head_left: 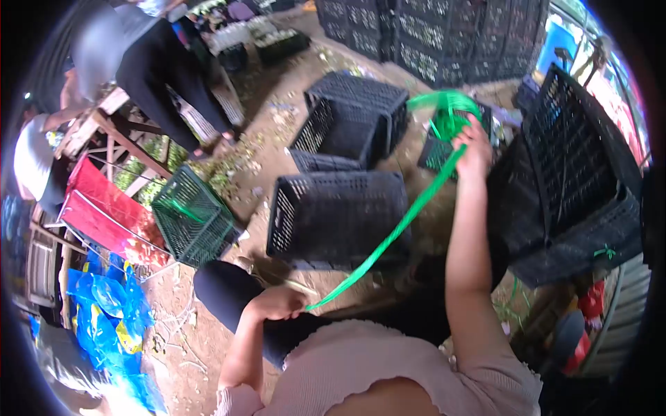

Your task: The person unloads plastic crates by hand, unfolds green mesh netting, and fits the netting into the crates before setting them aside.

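A length of green plastic twine (392,237) runs taut and slanting between my two hands. My left hand (279,304) is a closed fist around its lower end, beside my left knee. Stretched out in front, my right hand (474,149) grips the upper part, where a loose green bundle of the same twine (451,114) hangs, slightly blurred. A small dark crate (437,154) stands beneath that bundle. Between my arms, a black plastic crate (338,215) sits on the ground just beyond my knees, its open side showing.
More black crates (340,128) stand farther ahead, and large ones (572,173) are at right. A dark green crate (191,215) tilts beside a red sheet (114,208). Blue plastic bags (104,312) lie at left. Stacked crates (444,38) form a wall behind. A person (159,69) bends over at upper left.
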The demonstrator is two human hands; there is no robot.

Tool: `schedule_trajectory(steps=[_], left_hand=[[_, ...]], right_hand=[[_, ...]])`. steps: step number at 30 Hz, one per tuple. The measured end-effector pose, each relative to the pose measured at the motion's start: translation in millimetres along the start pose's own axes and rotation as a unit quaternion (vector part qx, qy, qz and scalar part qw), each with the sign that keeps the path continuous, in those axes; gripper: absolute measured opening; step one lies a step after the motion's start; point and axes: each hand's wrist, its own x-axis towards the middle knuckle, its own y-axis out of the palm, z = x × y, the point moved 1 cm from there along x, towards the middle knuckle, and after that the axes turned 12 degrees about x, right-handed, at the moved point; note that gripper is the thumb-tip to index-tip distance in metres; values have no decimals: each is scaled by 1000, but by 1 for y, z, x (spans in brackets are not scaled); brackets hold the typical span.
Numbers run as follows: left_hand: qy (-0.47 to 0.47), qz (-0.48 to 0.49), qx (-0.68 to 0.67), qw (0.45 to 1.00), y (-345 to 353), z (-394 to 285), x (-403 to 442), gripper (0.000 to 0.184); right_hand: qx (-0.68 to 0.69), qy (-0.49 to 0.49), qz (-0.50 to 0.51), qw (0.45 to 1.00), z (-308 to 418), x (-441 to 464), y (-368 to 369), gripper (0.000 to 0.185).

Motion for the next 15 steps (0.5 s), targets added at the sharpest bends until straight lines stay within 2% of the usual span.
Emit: schedule_trajectory(steps=[2, 4, 5, 6, 8, 9, 10, 11, 12, 13, 14, 15], left_hand=[[-117, -24, -92, 989, -5, 23, -25, 11], [-200, -132, 167, 956, -29, 48, -29, 12], [-283, -218, 219, 908, -43, 53, -26, 17], [-359, -296, 266, 844, -59, 50, -21, 24], [-218, -524, 284, 773, -98, 49, -2, 30], [-118, -543, 52, 830, -121, 29, 5, 32], [-14, -522, -189, 831, -137, -3, 5, 33], [85, -515, -323, 789, -143, -37, 0, 30], [180, -494, -447, 723, -146, -59, -2, 27], [192, -478, -470, 717, -146, -61, 2, 25], [202, -463, -494, 708, -145, -60, 5, 22], [184, -466, -467, 729, -143, -50, 15, 16]], right_hand=[[-11, -46, 18, 999, 20, 32, -4, 24], [-6, -87, 22, 996, 43, 37, 23, 27], [4, -108, 43, 993, 50, 34, 38, 28], [-43, -129, 71, 988, 56, 15, 65, 28], [-152, -156, 218, 951, 41, -21, 104, 26], [-206, -135, 276, 929, 20, -47, 117, 26], [-261, -106, 328, 901, -3, -77, 127, 26], [-370, -38, 370, 851, -22, -106, 131, 23], [-506, -115, 409, 751, -51, -129, 123, 21], [-484, -99, 444, 747, -86, -142, 101, 17], [-552, -112, 448, 694, -93, -167, 105, 14], [-536, -120, 472, 689, -116, -172, 87, 15]])
